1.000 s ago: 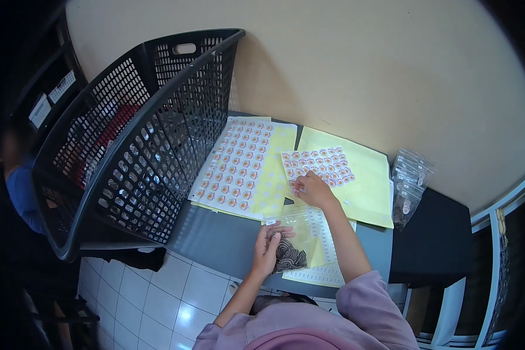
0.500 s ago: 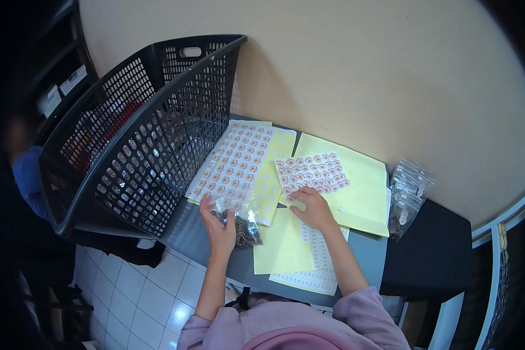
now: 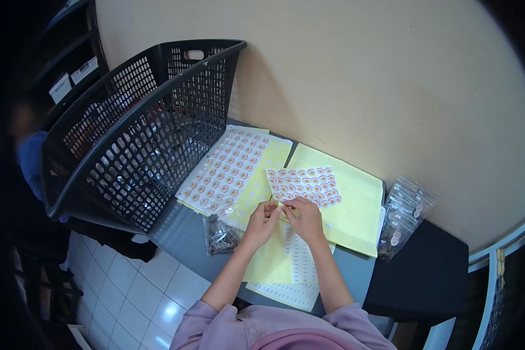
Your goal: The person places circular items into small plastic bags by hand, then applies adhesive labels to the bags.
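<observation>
My left hand (image 3: 262,220) and my right hand (image 3: 304,220) meet fingertip to fingertip at the lower left corner of a small sheet of round stickers (image 3: 304,185). Both are closed in a pinch on that corner; whether a single sticker is between the fingers is too small to tell. Beneath the small sheet lies a yellow backing sheet (image 3: 353,204). Left of my hands, a clear plastic bag (image 3: 220,236) with grey, cord-like contents rests on the table. A larger sticker sheet (image 3: 230,166), partly peeled to yellow, lies behind the bag.
A tall black perforated basket (image 3: 157,116) with packed items stands at the left. Printed label sheets (image 3: 286,294) lie near the table's front edge. Several filled clear bags (image 3: 403,213) are stacked at the right, beside a black surface (image 3: 420,274). A person in a blue sleeve (image 3: 32,160) is far left.
My left hand has let go of the clear bag, which now lies on the table, and moved right to join my right hand at the small sheet's corner. The view has shifted slightly.
</observation>
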Motion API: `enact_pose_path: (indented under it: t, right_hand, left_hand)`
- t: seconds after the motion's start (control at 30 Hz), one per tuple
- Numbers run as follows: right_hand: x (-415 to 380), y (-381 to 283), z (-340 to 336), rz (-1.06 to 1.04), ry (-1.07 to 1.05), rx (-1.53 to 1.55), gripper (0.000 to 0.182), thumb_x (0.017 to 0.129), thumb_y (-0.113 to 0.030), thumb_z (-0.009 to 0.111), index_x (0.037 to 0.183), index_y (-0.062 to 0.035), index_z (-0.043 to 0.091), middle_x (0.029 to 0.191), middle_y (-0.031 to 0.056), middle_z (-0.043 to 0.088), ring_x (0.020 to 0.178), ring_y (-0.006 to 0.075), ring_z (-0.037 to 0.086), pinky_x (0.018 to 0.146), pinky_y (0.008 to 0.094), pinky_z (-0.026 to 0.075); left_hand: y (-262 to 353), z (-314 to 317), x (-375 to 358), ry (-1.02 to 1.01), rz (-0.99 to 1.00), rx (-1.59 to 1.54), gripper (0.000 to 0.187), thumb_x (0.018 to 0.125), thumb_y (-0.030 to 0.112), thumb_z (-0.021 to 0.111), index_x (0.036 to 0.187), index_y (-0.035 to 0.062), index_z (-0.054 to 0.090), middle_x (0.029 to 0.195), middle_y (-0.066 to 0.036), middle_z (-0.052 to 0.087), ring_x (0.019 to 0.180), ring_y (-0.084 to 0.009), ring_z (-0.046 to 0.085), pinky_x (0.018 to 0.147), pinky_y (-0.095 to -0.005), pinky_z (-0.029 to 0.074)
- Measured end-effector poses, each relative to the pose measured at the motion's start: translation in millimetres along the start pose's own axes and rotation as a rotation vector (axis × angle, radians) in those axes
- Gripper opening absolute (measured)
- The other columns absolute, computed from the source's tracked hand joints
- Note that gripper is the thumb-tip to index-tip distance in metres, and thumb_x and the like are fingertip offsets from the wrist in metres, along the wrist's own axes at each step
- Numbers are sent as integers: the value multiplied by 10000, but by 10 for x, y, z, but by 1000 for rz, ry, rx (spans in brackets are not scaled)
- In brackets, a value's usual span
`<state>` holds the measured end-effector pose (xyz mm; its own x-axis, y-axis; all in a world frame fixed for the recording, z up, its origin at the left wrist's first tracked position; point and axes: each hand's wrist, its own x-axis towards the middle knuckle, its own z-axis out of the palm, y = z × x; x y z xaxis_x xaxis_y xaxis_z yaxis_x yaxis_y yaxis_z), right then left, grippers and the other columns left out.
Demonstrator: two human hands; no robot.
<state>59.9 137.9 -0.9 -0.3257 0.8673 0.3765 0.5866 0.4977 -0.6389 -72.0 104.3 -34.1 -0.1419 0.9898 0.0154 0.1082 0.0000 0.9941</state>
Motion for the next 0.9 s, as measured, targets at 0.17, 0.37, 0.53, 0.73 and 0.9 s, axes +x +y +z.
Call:
enact_pose_path:
  t: [0.17,0.37,0.53,0.73,0.9]
  right_hand:
    - [26,-15,-28,-9,-26,124,160,693,-85,598,844,-55,643,811,89,606,714,241,591,652,314,468]
    - [47,73,-89,-18,-21,200,168,690,-69,598,849,-33,639,841,104,614,728,222,600,682,299,469]
    - [55,47,-146,-5,-35,253,142,694,-91,613,816,-23,641,807,120,623,740,228,603,687,294,469]
    - [58,97,-143,-82,-52,155,146,676,-90,658,802,-18,641,786,98,634,729,208,608,672,280,472]
    - [67,82,-183,-71,-79,132,137,689,-115,637,789,-22,638,803,98,629,733,238,602,672,297,473]
  left_hand:
    - [-120,170,100,35,19,-266,200,853,102,483,1007,-25,467,899,-74,552,785,-106,546,679,-219,460]
    - [-104,176,48,39,8,-366,126,846,89,500,929,-3,525,811,-19,563,712,-56,533,637,-193,461]
    - [-98,174,9,21,-13,-417,106,842,105,516,883,17,559,787,0,561,692,-38,522,614,-180,447]
    - [-118,152,-1,9,-33,-403,118,846,117,512,861,15,570,800,-6,566,712,-49,525,651,-211,470]
    - [-204,185,41,8,36,-363,124,853,100,495,855,1,569,869,-25,551,764,-70,527,670,-223,474]
